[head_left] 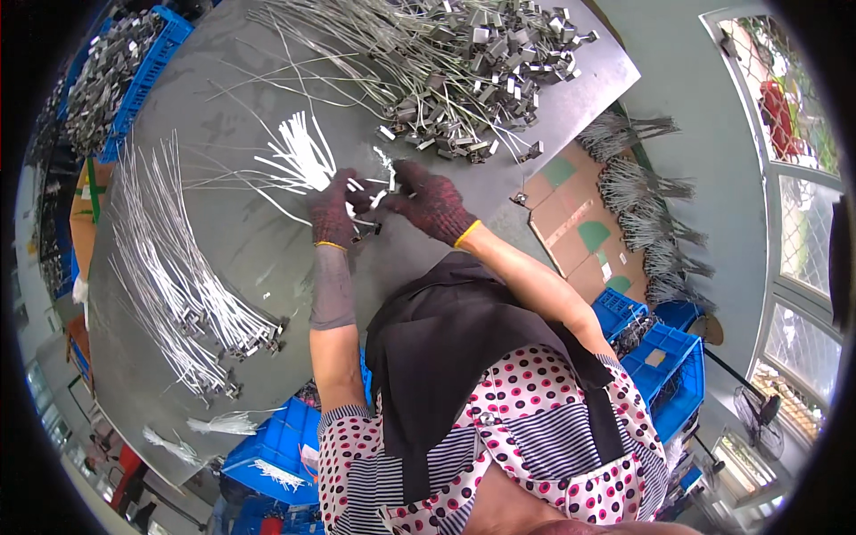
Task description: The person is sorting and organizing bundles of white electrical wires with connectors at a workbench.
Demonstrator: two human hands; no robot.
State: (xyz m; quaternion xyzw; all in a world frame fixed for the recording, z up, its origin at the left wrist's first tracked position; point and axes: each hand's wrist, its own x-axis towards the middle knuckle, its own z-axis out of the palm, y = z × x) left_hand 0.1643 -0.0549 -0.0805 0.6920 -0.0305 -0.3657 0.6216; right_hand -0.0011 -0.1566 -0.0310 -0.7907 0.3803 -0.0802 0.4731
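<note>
My left hand (335, 210), in a dark red knitted glove, is closed around a fanned bundle of thin white strips (305, 159). Thin wires run out to the left from beside that hand. My right hand (435, 205), in a matching glove with a yellow cuff, is closed close to the left fingertips. A small white piece (378, 198) shows between the two hands; the right fingers seem to pinch it, and its exact kind is unclear. A dark connector end shows just below the left hand.
A large pile of wires with metal-and-black connectors (499, 71) covers the table's far side. Wire bundles (192, 267) lie on the grey table (294, 259) to the left. Blue crates (147, 85) stand around it. More wire bundles (646, 196) rest beside cardboard (588, 227) at right.
</note>
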